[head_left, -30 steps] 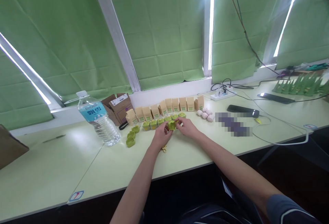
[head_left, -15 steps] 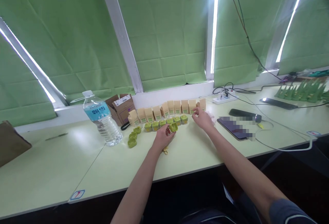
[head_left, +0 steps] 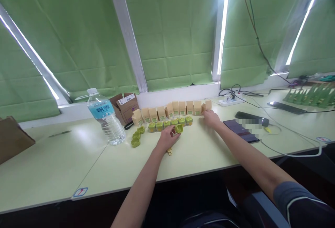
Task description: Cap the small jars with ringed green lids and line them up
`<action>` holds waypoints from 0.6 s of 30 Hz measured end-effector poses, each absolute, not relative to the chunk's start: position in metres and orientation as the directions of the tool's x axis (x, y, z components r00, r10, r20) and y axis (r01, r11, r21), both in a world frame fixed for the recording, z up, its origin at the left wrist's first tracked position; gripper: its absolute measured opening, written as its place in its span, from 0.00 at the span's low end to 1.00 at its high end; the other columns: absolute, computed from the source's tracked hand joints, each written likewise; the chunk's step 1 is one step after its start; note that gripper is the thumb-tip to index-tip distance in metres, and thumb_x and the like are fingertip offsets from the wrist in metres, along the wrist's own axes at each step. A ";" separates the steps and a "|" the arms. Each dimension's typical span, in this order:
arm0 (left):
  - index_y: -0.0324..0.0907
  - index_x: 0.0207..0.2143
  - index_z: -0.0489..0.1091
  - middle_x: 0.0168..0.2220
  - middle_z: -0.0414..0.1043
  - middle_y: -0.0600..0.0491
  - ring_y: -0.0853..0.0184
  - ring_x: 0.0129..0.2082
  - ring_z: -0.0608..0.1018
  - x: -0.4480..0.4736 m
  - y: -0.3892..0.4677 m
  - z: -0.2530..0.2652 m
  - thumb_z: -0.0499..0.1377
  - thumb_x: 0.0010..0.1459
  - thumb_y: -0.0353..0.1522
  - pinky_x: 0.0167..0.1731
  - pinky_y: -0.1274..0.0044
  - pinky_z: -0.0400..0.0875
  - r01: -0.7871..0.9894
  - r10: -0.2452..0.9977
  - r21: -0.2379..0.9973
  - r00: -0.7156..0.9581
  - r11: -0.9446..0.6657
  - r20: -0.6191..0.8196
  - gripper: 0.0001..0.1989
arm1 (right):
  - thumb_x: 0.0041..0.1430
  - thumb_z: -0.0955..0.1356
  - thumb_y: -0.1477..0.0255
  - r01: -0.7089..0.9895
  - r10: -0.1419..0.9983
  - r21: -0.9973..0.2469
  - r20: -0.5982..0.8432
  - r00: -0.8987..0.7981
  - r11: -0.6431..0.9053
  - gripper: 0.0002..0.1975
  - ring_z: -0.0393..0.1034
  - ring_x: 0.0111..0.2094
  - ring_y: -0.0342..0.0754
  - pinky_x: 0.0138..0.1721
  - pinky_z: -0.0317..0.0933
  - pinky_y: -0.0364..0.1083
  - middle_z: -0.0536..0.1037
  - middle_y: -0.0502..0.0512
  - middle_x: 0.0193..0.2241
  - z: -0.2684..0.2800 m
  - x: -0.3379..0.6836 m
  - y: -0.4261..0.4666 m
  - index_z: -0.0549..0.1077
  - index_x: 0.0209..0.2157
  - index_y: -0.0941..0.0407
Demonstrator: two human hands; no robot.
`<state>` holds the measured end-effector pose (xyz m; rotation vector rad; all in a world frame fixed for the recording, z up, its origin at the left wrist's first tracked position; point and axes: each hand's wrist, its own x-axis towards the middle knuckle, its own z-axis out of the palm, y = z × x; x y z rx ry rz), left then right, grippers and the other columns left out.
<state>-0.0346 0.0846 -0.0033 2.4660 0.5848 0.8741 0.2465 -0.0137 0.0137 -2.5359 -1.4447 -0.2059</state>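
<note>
Between the fingertips of my left hand (head_left: 166, 139) is a small green square cup (head_left: 179, 128), its hollow side facing me. Just behind it stands a row of small clear boxes with green lids (head_left: 159, 126). Small yellow scissors (head_left: 169, 151) lie below my left wrist, partly hidden. My right hand (head_left: 211, 119) is at the right end of a row of small kraft paper bags (head_left: 190, 108), against the last bag (head_left: 208, 105). Its fingers are curled, and what they hold is hidden. Several loose green cups (head_left: 135, 141) sit left of the boxes.
A large water bottle (head_left: 107, 119) and an open cardboard box (head_left: 126, 109) stand left. To the right lie a phone (head_left: 239, 130), a black device (head_left: 251, 119), cables and a power strip (head_left: 231, 100). Green pointed pieces (head_left: 311, 96) stand far right.
My right hand has moved slightly to the right and lower around the end of the bag row, its fingers more curled. My left hand still holds the green cup. The view has shifted slightly.
</note>
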 end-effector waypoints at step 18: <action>0.42 0.32 0.67 0.28 0.68 0.56 0.70 0.27 0.69 -0.035 0.085 0.000 0.61 0.55 0.36 0.30 0.77 0.63 0.262 0.600 0.581 0.606 -0.770 0.522 0.08 | 0.65 0.63 0.56 0.613 0.745 -0.679 0.633 0.212 0.403 0.18 0.72 0.38 0.51 0.37 0.71 0.51 0.73 0.61 0.44 0.015 0.127 0.000 0.68 0.48 0.55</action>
